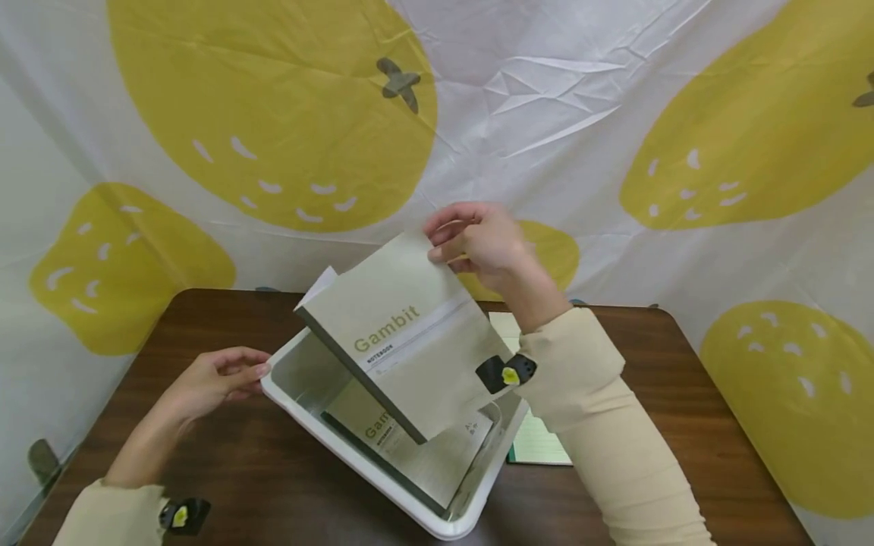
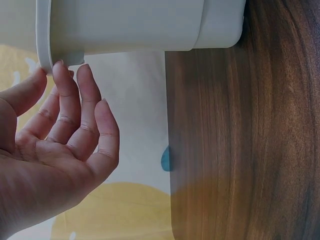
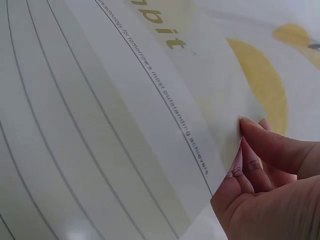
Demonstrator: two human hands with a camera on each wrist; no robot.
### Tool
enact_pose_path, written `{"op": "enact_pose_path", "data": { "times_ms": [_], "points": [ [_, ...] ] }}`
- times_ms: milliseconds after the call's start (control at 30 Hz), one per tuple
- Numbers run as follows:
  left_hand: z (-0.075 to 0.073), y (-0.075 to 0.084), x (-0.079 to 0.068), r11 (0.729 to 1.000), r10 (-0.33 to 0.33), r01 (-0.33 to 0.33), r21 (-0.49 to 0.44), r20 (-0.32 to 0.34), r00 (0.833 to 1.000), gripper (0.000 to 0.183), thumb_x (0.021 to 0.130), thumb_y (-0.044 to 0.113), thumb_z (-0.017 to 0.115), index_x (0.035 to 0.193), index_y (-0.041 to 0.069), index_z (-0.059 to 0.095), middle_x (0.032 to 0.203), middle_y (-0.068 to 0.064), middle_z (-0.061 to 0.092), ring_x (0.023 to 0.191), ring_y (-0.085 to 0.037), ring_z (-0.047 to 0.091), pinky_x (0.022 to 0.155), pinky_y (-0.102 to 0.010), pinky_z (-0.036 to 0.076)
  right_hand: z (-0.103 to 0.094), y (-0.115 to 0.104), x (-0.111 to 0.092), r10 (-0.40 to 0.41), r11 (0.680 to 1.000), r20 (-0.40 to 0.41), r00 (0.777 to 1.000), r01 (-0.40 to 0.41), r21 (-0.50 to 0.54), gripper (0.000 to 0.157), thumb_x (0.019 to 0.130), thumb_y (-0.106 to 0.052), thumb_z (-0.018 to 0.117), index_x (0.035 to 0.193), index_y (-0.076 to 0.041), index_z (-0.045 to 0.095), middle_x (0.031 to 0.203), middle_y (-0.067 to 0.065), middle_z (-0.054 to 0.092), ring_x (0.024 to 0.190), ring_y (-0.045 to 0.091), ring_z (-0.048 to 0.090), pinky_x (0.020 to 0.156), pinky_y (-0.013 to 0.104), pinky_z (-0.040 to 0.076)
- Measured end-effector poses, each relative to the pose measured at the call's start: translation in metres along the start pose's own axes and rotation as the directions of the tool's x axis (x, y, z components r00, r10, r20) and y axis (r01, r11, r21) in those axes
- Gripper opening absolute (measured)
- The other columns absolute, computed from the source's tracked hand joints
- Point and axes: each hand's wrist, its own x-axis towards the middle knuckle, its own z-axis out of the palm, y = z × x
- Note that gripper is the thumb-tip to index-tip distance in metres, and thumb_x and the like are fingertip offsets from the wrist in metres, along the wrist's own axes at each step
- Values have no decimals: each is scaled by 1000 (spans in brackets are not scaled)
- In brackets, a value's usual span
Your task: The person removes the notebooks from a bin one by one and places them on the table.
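Note:
A cream notebook point(image 1: 416, 341) with "Gambit" on its cover is tilted above a white plastic bin point(image 1: 369, 474). My right hand point(image 1: 481, 243) pinches its upper right edge, thumb on the cover; in the right wrist view the same notebook point(image 3: 150, 100) fills much of the picture. Inside the bin lies another Gambit notebook point(image 1: 430, 462), partly covered by the raised one. At the bin's left corner my left hand point(image 1: 212, 387) pinches the rim; the left wrist view shows thumb and fingertips of that hand point(image 2: 65, 125) at the rim point(image 2: 43, 35), other fingers loosely bent.
A pale green lined pad point(image 1: 539, 436) lies on the brown wooden table point(image 1: 273, 478), right of the bin and partly behind my right arm. A white curtain point(image 1: 546, 129) with yellow fruit prints hangs behind the table's far edge.

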Motion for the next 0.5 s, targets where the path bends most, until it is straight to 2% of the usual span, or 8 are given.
{"op": "enact_pose_path", "data": {
  "times_ms": [267,500],
  "points": [
    [0,2,0,1000,-11,11,-9,3,1000,47,90,21,59,117,-15,48,92,-12,65,79,-20,63,69,-32,52,-36,-44,-11,-80,992,-122,989,91,86,28,75,23,55,75,-3,65,66,7,59,58,16,56,46,23,45],
    [-1,0,-1,1000,-11,11,-2,1,1000,47,90,21,59,118,-15,47,94,-13,65,77,-16,63,70,-33,53,-81,-59,-23,-81,983,-212,974,113,144,26,75,23,56,76,-1,67,67,10,60,56,20,57,48,28,48]
  ]
}}
